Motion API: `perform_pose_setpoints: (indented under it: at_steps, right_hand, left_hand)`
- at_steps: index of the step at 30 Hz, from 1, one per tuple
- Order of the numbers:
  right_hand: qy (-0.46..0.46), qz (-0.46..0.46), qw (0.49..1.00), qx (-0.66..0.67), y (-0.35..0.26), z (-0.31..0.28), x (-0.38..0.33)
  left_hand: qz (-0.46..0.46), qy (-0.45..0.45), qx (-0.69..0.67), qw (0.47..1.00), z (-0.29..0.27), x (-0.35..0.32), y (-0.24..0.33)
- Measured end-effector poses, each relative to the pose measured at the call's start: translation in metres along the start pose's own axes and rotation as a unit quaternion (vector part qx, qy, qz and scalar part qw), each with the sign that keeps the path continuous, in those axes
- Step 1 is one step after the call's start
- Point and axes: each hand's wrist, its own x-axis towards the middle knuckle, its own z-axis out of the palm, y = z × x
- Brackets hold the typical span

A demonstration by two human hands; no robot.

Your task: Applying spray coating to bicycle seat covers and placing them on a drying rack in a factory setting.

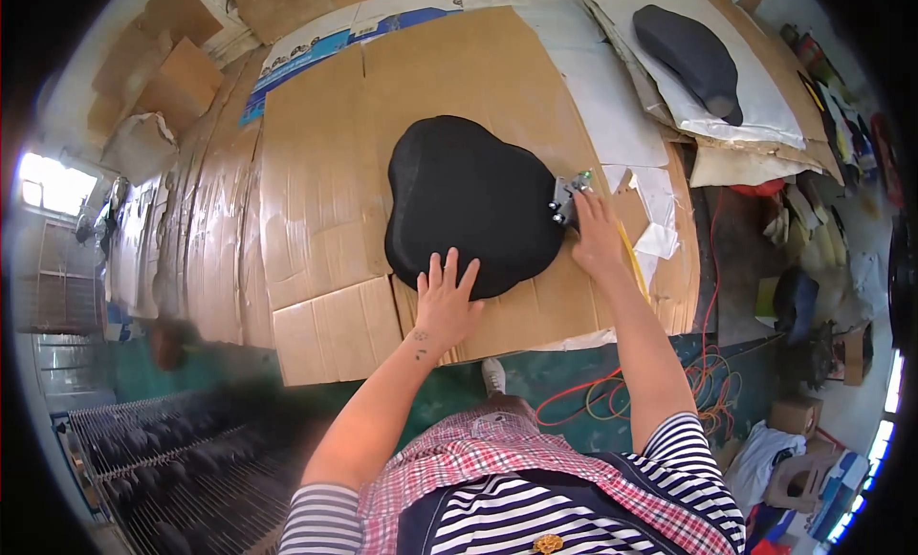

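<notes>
At far left of the frame, a bright window (53,184); below it, lower left, a dark wire rack (182,459). Across the middle, sheets of brown cardboard (316,201) covering the worktop (712,235). At frame centre, flat on the cardboard, a black cushion-like pad (469,201) with a lobed outline. On its lower edge, the left hand (446,302), open, fingers spread, palm pressed flat on the pad, gripping nothing. Just right of the pad, at its right edge, a small metal tool (566,199); resting on it, the right hand (595,238), fingers curved over the tool and seemingly gripping it, though closure of the grip hard to tell. Upper right, a second dark pad (690,56) on white sheeting (765,106). Lower right, orange cable (612,392) coiled on the green floor (574,364), with cardboard boxes (798,416) beyond.
</notes>
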Motion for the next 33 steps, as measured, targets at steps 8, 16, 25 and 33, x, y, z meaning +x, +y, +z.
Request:
perform_pose_setpoints:
  at_steps: [8,16,25,33]
  right_hand:
    - [-0.007,0.142,0.895,0.424,0.02,-0.078,-0.009]
    - [0.075,0.085,0.978,0.173,0.035,-0.102,-0.062]
    - [0.078,0.027,0.996,0.033,0.041,0.001,0.013]
    - [0.085,-0.068,0.953,0.283,-0.016,0.053,0.093]
  left_hand:
    - [-0.053,0.101,-0.049,0.992,0.002,0.012,-0.012]
    - [-0.383,0.165,-0.204,0.885,0.001,0.072,-0.102]
    - [-0.512,0.068,-0.171,0.839,-0.006,0.092,-0.068]
    - [-0.515,0.187,-0.297,0.782,0.034,0.073,-0.087]
